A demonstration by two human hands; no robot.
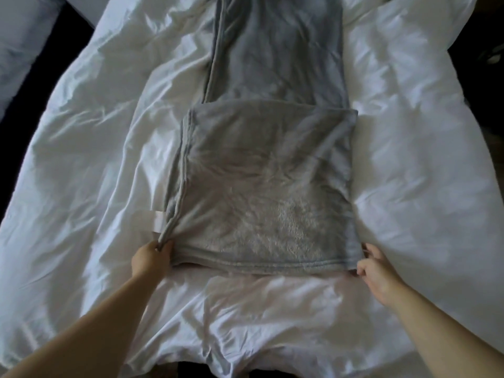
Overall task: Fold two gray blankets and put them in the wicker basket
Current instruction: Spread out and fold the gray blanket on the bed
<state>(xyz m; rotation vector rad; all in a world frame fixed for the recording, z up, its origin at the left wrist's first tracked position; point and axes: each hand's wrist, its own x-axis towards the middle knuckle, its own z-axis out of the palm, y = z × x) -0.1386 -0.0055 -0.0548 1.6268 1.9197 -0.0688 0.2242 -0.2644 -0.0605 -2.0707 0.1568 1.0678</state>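
Your left grip (pixel 151 259) and right grip (pixel 377 271) pinch the blanket (pixel 259 186) by its near corners; mid-fold, you likely carry them far next.

A rumpled white duvet (pixel 81 165) is being used as the supporting surface. A gray blanket (pixel 261 186) is being carried lengthwise down its middle, the near part being doubled back on itself. A white label (pixel 159 221) is being shown at the blanket's left edge.
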